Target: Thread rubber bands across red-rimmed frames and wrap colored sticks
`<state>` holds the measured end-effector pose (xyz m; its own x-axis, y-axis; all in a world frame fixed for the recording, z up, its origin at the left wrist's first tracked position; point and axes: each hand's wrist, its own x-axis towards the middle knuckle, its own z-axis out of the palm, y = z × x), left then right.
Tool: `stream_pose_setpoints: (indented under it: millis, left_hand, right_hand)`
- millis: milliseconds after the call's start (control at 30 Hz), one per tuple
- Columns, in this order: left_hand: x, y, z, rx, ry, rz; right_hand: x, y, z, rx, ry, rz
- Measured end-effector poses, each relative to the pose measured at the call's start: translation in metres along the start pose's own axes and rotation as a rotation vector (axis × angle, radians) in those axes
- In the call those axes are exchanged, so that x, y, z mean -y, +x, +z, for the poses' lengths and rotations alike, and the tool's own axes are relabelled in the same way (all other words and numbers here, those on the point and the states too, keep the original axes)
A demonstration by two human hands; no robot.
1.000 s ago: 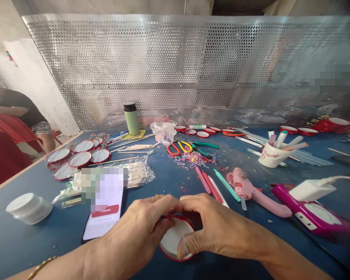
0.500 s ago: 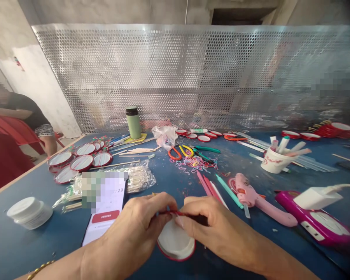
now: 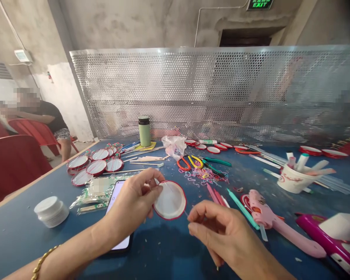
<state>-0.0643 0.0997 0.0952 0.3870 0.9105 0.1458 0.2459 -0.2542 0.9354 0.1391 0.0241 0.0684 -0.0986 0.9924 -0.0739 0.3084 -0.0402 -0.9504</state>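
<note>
My left hand (image 3: pixel 141 196) pinches the upper left edge of a round white disc with a red rim (image 3: pixel 170 200), like a small drum, held up over the table. Its pale face is turned towards me. My right hand (image 3: pixel 218 233) is just to the right and below the disc, thumb and forefinger close together. A faint thin strand seems to run from these fingertips to the disc's lower right rim; what it is I cannot make out. Under my left forearm lies a phone (image 3: pixel 123 244), partly covered.
Similar red-rimmed discs (image 3: pixel 96 167) are heaped at the left, by packed sticks (image 3: pixel 97 190) and a white jar (image 3: pixel 51 212). Pliers (image 3: pixel 218 161), a pink glue gun (image 3: pixel 268 217), a cup of markers (image 3: pixel 294 179) and a purple power strip (image 3: pixel 315 229) lie right. A perforated metal screen (image 3: pixel 175 93) stands behind.
Both hands were together at the disc's top edge; now my right hand has moved away to the lower right. My left hand has lifted the disc, and the camera view has tilted up.
</note>
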Motion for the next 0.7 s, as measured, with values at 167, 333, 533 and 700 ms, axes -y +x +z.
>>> stream_pose_setpoints:
  millis: [167, 333, 533, 700]
  left_hand:
    - [0.001, -0.002, 0.007, -0.001, -0.082, -0.03]
    - [0.003, 0.0, 0.008, -0.002, -0.162, -0.068]
    - [0.003, 0.004, 0.0, -0.014, -0.147, -0.039]
    - [0.002, 0.002, 0.002, 0.003, -0.135, -0.048]
  right_hand:
    - [-0.006, -0.002, 0.018, 0.164, 0.127, 0.008]
    - [-0.018, -0.001, 0.026, 0.315, 0.252, -0.007]
    - [-0.015, 0.001, 0.022, 0.248, 0.392, 0.031]
    - [-0.01, 0.002, 0.022, 0.241, 0.416, 0.042]
